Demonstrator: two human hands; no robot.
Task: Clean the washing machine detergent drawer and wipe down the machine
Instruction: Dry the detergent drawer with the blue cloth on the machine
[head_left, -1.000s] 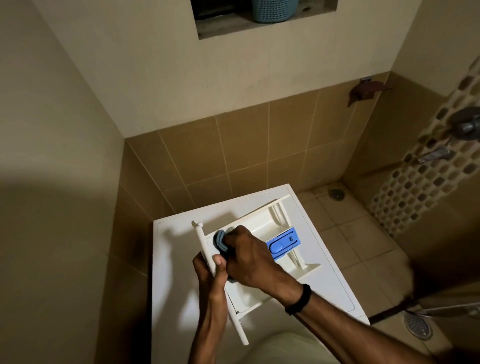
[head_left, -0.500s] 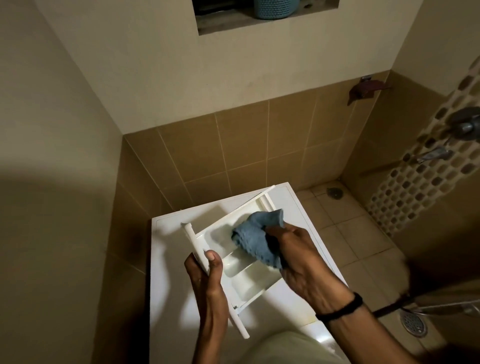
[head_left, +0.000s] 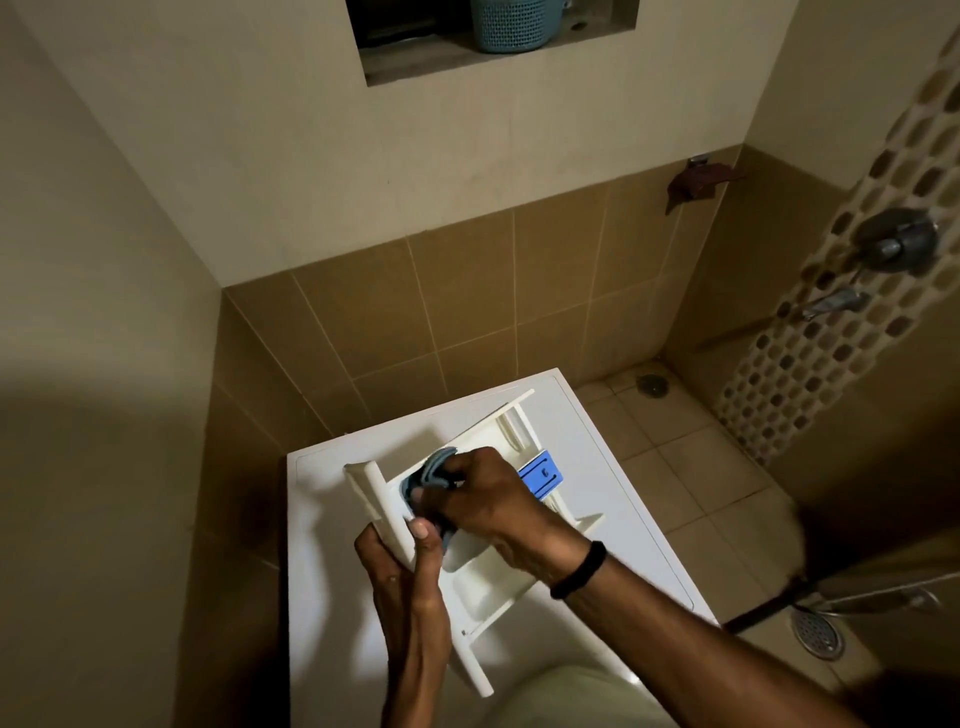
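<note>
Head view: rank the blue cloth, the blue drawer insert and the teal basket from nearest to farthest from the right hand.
1. Blue cloth: gripped in the right hand, at the front end of the drawer.
2. Blue drawer insert: just right of the hand, in the drawer.
3. Teal basket: up in the wall niche, farthest.

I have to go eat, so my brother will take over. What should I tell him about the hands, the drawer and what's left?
Left hand grips the drawer by its front panel, over the machine top.
Right hand holds the cloth, pressed into the compartment nearest the panel.
Done: drawer is out of the machine; wiping is under way.
Left: the other compartments and the blue insert, slide the drawer back, wipe the machine.
</note>
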